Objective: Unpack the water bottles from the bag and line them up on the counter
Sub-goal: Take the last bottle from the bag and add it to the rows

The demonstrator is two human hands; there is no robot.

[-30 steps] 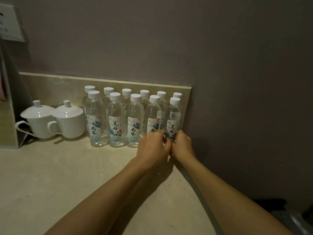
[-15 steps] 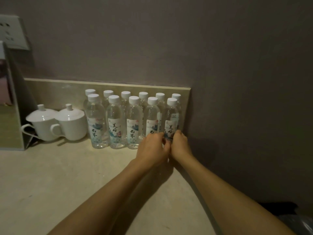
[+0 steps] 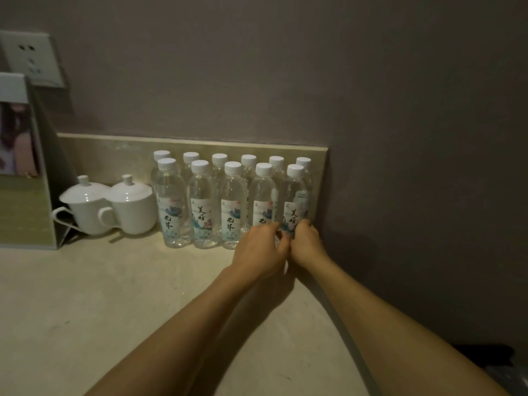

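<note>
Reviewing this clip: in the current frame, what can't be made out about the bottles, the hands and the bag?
- Head view: the bases of the two rightmost front bottles are covered by the left hand and right hand, so the grip is unclear.
- Back-row bottles: only caps and shoulders show behind the front row.
- Bag: only a dark shape at the bottom right corner, cut off and too dim to identify.

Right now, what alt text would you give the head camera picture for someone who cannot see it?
Two bare hands, left hand and right hand, meet at the base of the rightmost front bottle in two rows of capped water bottles on a pale counter, against a low backsplash. Two lidded white cups stand to their left.
</note>
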